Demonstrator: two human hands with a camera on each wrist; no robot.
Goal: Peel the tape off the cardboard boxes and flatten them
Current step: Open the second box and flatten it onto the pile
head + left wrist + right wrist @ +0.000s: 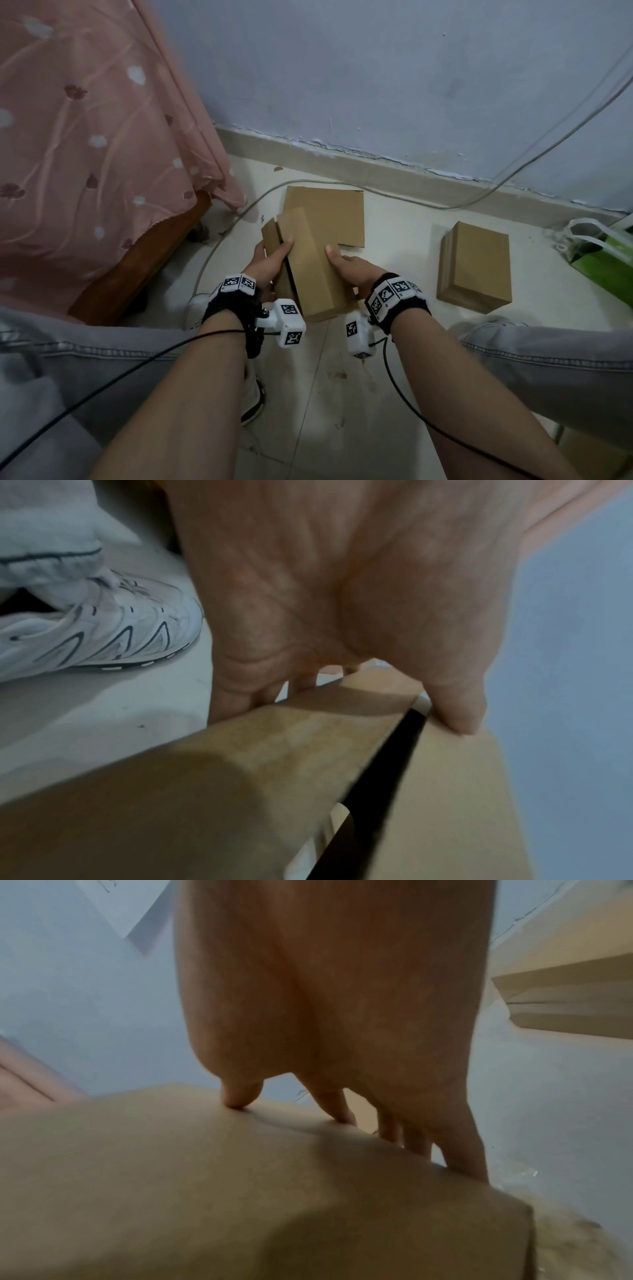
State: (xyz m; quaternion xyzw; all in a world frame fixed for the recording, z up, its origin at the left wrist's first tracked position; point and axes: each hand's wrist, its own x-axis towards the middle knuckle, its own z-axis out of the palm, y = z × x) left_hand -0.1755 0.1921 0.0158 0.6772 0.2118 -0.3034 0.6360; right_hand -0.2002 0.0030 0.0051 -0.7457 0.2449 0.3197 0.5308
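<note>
- Pale floor (404, 240) below a blue wall.
- I see the box (315, 263) at centre, long axis running 11 to 5 o'clock.
- Left hand (270, 262) and right hand (352, 270) each clamp a side.

A left hand (342, 588) grips a brown cardboard box (205, 791), thumb (459, 710) pressed on the top panel beside a dark open seam; a white sneaker (103, 631) stands on pale floor (103, 710) nearby.
</note>
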